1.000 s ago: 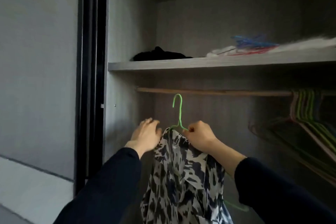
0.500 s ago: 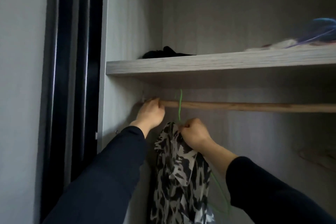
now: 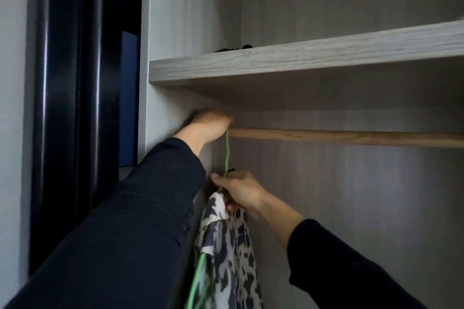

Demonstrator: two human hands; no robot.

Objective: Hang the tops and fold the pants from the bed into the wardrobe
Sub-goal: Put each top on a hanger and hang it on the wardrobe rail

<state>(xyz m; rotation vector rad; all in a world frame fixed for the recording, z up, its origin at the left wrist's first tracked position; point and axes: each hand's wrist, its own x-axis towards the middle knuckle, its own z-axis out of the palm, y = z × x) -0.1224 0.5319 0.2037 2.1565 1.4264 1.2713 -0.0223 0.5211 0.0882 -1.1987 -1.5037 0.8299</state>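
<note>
Right hand [image 3: 241,189] pinching thin green wire hanger [image 3: 227,153] under black-and-white patterned top [image 3: 226,246]; left hand [image 3: 209,125] at round wooden rail [image 3: 351,138], grip unclear.

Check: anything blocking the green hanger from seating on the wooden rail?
Nothing visible does. The green hanger rises straight to the wooden rail, whose length to the right is bare. The left hand covers the rail's left end and the hook top, so seating can't be confirmed. The right hand holds the hanger neck above the patterned top.
</note>
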